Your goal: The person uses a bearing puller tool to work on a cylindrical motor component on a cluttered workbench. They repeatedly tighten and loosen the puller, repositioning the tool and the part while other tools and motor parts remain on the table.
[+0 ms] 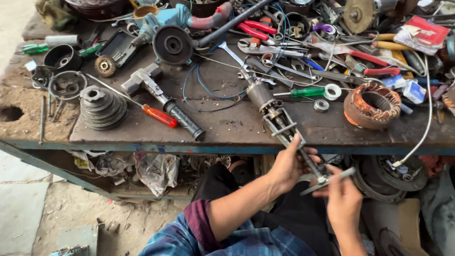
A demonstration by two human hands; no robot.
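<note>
Cluttered workbench, metal puller in closed left grip (right grip pinching its handle).

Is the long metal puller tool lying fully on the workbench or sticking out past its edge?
Sticking out. The puller tool rests its upper part on the workbench; its lower end overhangs the edge, gripped by the left hand, right hand alongside.

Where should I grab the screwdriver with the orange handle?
Probably by the orange handle of the screwdriver, coming from above at the bench's front edge. The handle is thick and lies flat nearest you; its thin shaft points back into the clutter beside the stepped pulley.
</note>
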